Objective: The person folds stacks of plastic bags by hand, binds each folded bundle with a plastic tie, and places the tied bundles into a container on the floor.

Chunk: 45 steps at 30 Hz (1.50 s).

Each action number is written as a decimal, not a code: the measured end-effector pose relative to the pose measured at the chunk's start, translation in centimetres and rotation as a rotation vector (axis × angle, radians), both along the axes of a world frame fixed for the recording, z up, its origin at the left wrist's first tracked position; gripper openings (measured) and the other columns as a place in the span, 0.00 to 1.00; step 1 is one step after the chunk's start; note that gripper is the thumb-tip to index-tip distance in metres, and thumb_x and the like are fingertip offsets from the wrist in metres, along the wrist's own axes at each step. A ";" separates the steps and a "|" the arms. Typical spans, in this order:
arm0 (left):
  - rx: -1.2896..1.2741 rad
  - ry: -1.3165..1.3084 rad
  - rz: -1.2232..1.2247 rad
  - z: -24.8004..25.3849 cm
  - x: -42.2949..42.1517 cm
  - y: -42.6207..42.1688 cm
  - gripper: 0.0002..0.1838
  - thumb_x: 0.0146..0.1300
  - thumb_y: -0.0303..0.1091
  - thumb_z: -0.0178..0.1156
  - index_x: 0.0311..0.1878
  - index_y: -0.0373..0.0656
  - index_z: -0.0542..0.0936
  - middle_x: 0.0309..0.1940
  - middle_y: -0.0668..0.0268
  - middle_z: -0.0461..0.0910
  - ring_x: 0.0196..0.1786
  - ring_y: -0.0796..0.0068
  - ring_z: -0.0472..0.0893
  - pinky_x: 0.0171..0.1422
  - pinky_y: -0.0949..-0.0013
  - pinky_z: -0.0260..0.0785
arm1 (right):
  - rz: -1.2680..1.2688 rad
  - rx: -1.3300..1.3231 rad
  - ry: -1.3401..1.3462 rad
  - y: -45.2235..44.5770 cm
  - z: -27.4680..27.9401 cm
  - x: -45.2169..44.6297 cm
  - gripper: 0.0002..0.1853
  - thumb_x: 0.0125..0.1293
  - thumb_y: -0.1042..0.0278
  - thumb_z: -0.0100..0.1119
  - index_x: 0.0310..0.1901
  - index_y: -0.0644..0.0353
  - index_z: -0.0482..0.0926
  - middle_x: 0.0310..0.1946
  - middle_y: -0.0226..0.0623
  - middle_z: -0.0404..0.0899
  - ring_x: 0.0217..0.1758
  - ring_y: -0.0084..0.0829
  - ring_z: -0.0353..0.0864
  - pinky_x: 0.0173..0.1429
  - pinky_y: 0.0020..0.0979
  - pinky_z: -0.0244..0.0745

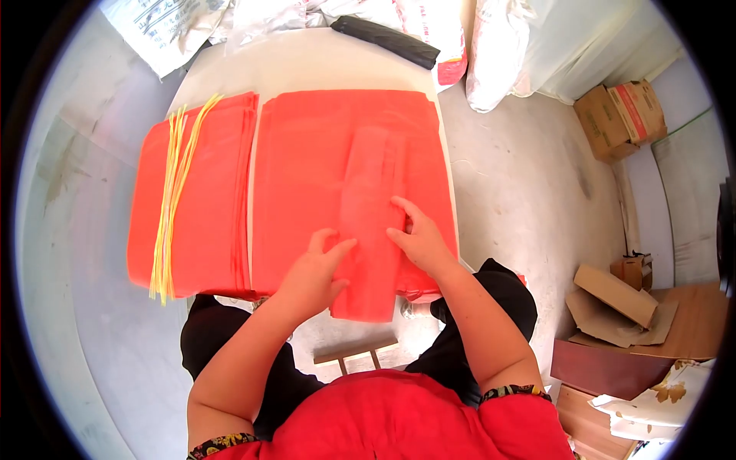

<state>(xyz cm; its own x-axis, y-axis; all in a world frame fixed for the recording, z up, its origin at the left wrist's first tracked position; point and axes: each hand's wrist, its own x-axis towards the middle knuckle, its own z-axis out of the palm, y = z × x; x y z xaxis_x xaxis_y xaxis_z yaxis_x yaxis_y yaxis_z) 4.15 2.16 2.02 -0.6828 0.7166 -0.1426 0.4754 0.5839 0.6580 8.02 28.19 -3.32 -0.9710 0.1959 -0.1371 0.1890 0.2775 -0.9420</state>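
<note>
A long folded strip of thin red plastic (pixel 364 253) lies over the right-hand stack of red plastic sheets (pixel 307 146), its near end hanging past the table's front edge. At the strip's left edge is my left hand (pixel 316 276), thumb and fingers spread apart. My right hand (pixel 420 241) rests by its right edge, thumb and forefinger apart and touching the plastic. Neither hand is closed around the strip. To the left, a second red stack (pixel 218 192) carries a loose bunch of yellow ties (pixel 173 199).
A black roll (pixel 386 42) lies across the far end of the pale table (pixel 307 65). White sacks (pixel 498 50) stand behind it. Cardboard boxes (pixel 621 119) are at the far right, and an opened carton (pixel 613 307) sits on a brown surface nearer right.
</note>
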 end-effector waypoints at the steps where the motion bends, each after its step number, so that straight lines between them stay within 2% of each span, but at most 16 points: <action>1: 0.009 -0.040 0.004 -0.2 0.0 -0.1 0.38 0.59 0.32 0.74 0.74 0.50 0.74 0.73 0.48 0.65 0.51 0.50 0.85 0.59 0.53 0.80 | -0.013 -0.005 0.003 -0.1 0.3 -0.2 0.30 0.72 0.75 0.63 0.75 0.63 0.69 0.66 0.42 0.78 0.60 0.31 0.83 0.61 0.31 0.80; 5: -0.026 -0.012 -0.028 0.1 0.4 0.2 0.38 0.58 0.32 0.75 0.74 0.51 0.74 0.73 0.47 0.65 0.52 0.50 0.85 0.59 0.52 0.80 | -0.025 0.067 0.034 0.9 -0.9 -0.9 0.30 0.71 0.75 0.63 0.74 0.62 0.71 0.67 0.41 0.77 0.61 0.31 0.82 0.62 0.32 0.79; 8: -0.019 0.034 -0.052 -0.3 0.5 0.4 0.40 0.58 0.33 0.76 0.75 0.51 0.73 0.75 0.47 0.63 0.54 0.48 0.85 0.60 0.52 0.80 | 0.010 0.418 0.122 0.9 -1.0 -0.7 0.29 0.70 0.72 0.65 0.72 0.62 0.72 0.66 0.42 0.77 0.59 0.31 0.81 0.62 0.32 0.78; 11: 0.037 0.074 -0.057 -0.5 0.8 0.5 0.41 0.58 0.34 0.76 0.76 0.53 0.72 0.77 0.47 0.60 0.56 0.45 0.84 0.60 0.52 0.80 | -0.053 0.297 0.034 0.4 -0.3 -0.6 0.26 0.70 0.70 0.66 0.68 0.63 0.75 0.65 0.42 0.75 0.56 0.31 0.80 0.61 0.33 0.78; 14: 0.034 0.084 -0.110 -0.2 0.8 0.5 0.41 0.59 0.36 0.76 0.77 0.54 0.71 0.80 0.49 0.57 0.58 0.44 0.84 0.61 0.52 0.80 | -0.033 0.326 0.008 0.6 -0.3 -0.9 0.21 0.71 0.70 0.66 0.63 0.65 0.79 0.64 0.43 0.75 0.57 0.31 0.80 0.60 0.32 0.78; 17: 0.026 0.096 -0.099 -0.3 0.9 0.4 0.41 0.60 0.39 0.76 0.77 0.55 0.72 0.81 0.50 0.56 0.58 0.45 0.84 0.61 0.52 0.80 | -0.077 0.210 0.021 0.4 -1.4 -1.1 0.14 0.71 0.69 0.66 0.54 0.67 0.83 0.67 0.44 0.74 0.59 0.33 0.80 0.60 0.33 0.77; 20: 0.038 0.129 -0.095 -0.7 0.8 0.2 0.40 0.60 0.41 0.76 0.76 0.54 0.73 0.81 0.50 0.56 0.64 0.45 0.80 0.64 0.52 0.78 | -0.069 0.150 0.087 0.6 -1.2 -1.2 0.11 0.70 0.67 0.68 0.45 0.68 0.85 0.72 0.49 0.70 0.58 0.34 0.81 0.60 0.35 0.77; 23: 0.068 0.251 -0.102 -1.7 0.8 0.2 0.40 0.58 0.42 0.77 0.75 0.54 0.74 0.81 0.50 0.57 0.73 0.45 0.73 0.69 0.52 0.75 | -0.044 0.250 0.048 0.4 -0.5 -0.6 0.12 0.68 0.65 0.72 0.38 0.68 0.86 0.78 0.56 0.63 0.58 0.35 0.82 0.61 0.36 0.77; 26: 0.017 0.175 -0.106 0.0 0.8 0.6 0.41 0.56 0.42 0.77 0.75 0.53 0.75 0.81 0.49 0.58 0.78 0.44 0.65 0.75 0.51 0.71 | -0.026 0.208 0.000 -0.2 -0.2 -0.2 0.16 0.65 0.58 0.74 0.40 0.66 0.88 0.78 0.71 0.58 0.69 0.50 0.79 0.67 0.41 0.76; 29: 0.054 0.332 -0.156 -0.5 0.8 0.8 0.41 0.56 0.42 0.78 0.74 0.54 0.76 0.81 0.49 0.58 0.79 0.44 0.64 0.78 0.50 0.68 | -0.021 0.181 0.032 -1.1 0.0 -0.1 0.16 0.64 0.59 0.75 0.41 0.66 0.88 0.79 0.71 0.57 0.68 0.51 0.80 0.67 0.42 0.77; 32: 0.063 0.302 -0.207 -1.0 0.9 0.9 0.40 0.56 0.42 0.78 0.74 0.53 0.76 0.82 0.48 0.58 0.79 0.44 0.64 0.80 0.49 0.66 | -0.028 0.151 0.015 -1.7 1.1 -0.1 0.16 0.64 0.60 0.75 0.41 0.68 0.87 0.80 0.71 0.55 0.70 0.53 0.78 0.69 0.43 0.76; 35: 0.074 0.318 -0.213 -1.5 1.0 0.9 0.39 0.56 0.42 0.77 0.73 0.52 0.77 0.81 0.49 0.59 0.80 0.44 0.64 0.80 0.50 0.66 | -0.054 0.211 0.012 -1.7 1.0 -0.1 0.19 0.64 0.61 0.75 0.48 0.68 0.86 0.80 0.70 0.55 0.75 0.54 0.72 0.73 0.43 0.73; 38: 0.087 0.331 -0.223 -1.8 0.9 0.8 0.39 0.56 0.42 0.77 0.72 0.50 0.77 0.80 0.49 0.62 0.79 0.44 0.64 0.80 0.50 0.66 | 0.026 0.431 0.036 -1.6 0.7 -0.1 0.30 0.62 0.63 0.76 0.63 0.66 0.78 0.79 0.67 0.57 0.80 0.55 0.65 0.77 0.45 0.68; 41: 0.090 0.338 -0.239 -1.9 0.9 0.7 0.38 0.56 0.41 0.77 0.72 0.50 0.77 0.79 0.49 0.63 0.79 0.44 0.65 0.80 0.49 0.66 | -0.034 0.414 0.091 -2.5 0.7 -0.3 0.46 0.59 0.66 0.78 0.77 0.61 0.64 0.78 0.63 0.59 0.82 0.54 0.61 0.81 0.47 0.64; 45: 0.089 0.297 -0.289 -1.3 0.7 0.5 0.38 0.58 0.42 0.75 0.73 0.49 0.76 0.78 0.49 0.65 0.79 0.45 0.66 0.80 0.49 0.64 | -0.065 0.319 0.067 -3.3 2.2 -0.9 0.56 0.55 0.69 0.79 0.83 0.61 0.53 0.77 0.57 0.63 0.81 0.49 0.64 0.79 0.43 0.67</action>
<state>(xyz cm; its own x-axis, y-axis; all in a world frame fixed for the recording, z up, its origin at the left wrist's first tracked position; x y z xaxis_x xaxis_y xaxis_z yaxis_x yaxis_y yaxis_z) 4.84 2.63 0.75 -0.4542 0.8851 0.1011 0.7878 0.3460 0.5096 7.14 24.87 -1.08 -0.9597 0.2810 0.0048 0.1568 0.5496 -0.8206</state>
